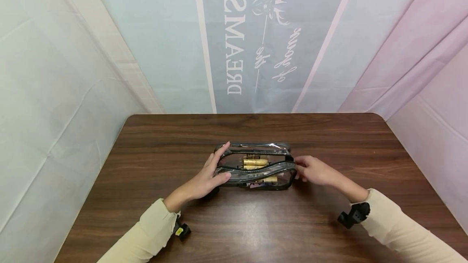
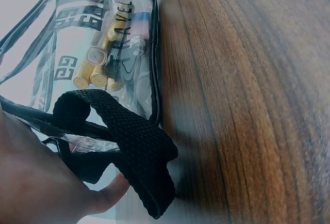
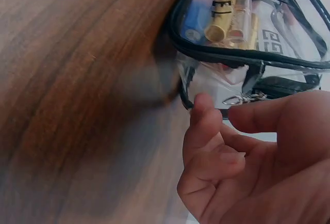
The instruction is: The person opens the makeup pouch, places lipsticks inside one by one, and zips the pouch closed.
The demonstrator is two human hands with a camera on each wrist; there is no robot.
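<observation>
A clear zip pouch (image 1: 239, 176) with black piping lies on the table, its top parted so gold tubes (image 1: 255, 162) show inside. My left hand (image 1: 204, 180) spans and holds its left end, thumb on the near top edge and index finger along the far corner. Below the palm, a black strap handle (image 2: 139, 136) sticks out from that end. At the opposite end my right hand (image 1: 315, 169) pinches the pouch's black edge between thumb and index finger, close to a silver zipper pull (image 3: 240, 99). A pink and blue bottle (image 3: 197, 15) lies beside the gold tubes.
The brown wood-grain table (image 1: 161, 145) has rounded far corners. A printed cloth backdrop (image 1: 274, 92) hangs behind it, with pale cloth at both sides. Black wrist cameras (image 1: 352, 215) are strapped over the cream sleeves.
</observation>
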